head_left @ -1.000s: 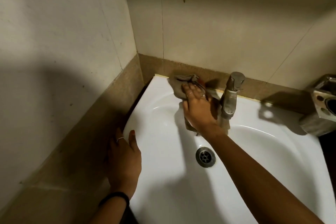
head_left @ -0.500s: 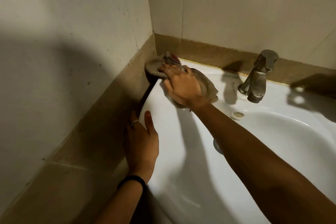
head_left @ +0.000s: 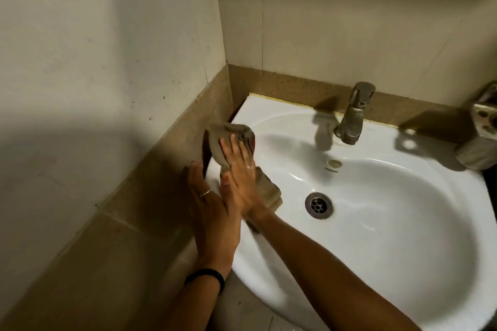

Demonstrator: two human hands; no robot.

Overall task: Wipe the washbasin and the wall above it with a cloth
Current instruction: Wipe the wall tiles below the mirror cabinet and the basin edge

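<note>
Right hand (head_left: 240, 180) lies flat with straight fingers, pressing a brownish cloth (head_left: 231, 142) onto the left rim of the white washbasin (head_left: 390, 223), right next to the tan tile band of the side wall (head_left: 107, 62). Left hand (head_left: 212, 212) rests on that same rim just beside it, fingers straight, holding nothing. Tap (head_left: 353, 115) stands at the back, drain (head_left: 319, 205) sits mid-bowl.

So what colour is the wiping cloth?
Greyish-brown cloth, seen in the head view.
</note>
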